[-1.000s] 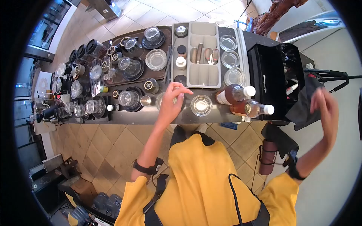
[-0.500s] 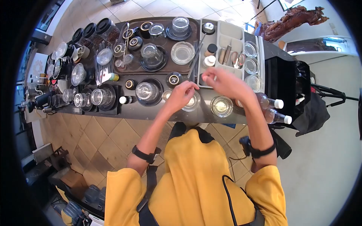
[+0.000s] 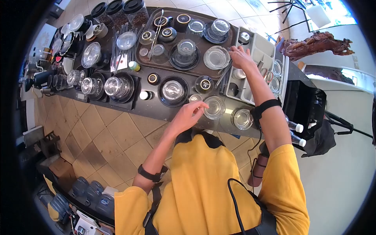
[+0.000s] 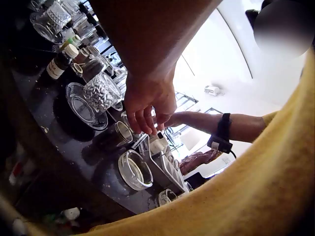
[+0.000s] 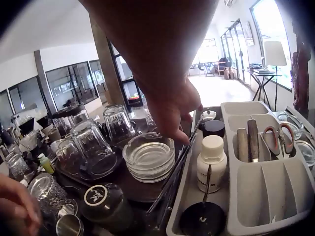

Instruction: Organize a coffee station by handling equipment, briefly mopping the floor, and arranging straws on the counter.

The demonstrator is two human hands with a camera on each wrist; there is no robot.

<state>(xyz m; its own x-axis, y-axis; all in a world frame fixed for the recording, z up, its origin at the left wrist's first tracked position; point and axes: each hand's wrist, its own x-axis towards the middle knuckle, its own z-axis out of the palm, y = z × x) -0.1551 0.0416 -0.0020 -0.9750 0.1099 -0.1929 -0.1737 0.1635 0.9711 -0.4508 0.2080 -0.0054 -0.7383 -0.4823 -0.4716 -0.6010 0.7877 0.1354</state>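
Reaching farther over the surface (image 3: 160, 111) with the right hand (image 3: 242, 58), leaving the near end of the gray tray (image 3: 263, 45), where hovering half a second ago, and getting to the thin sticks (image 5: 172, 179), lying between the brown tray (image 5: 138, 194) and the gray tray. So now working right by the sticks. Maybe pinching one with the right fingers, but not showing clearly enough to tell. Still hanging the left hand (image 3: 187, 117) beside the glass dish (image 3: 214, 107), bending loosely and holding nothing.
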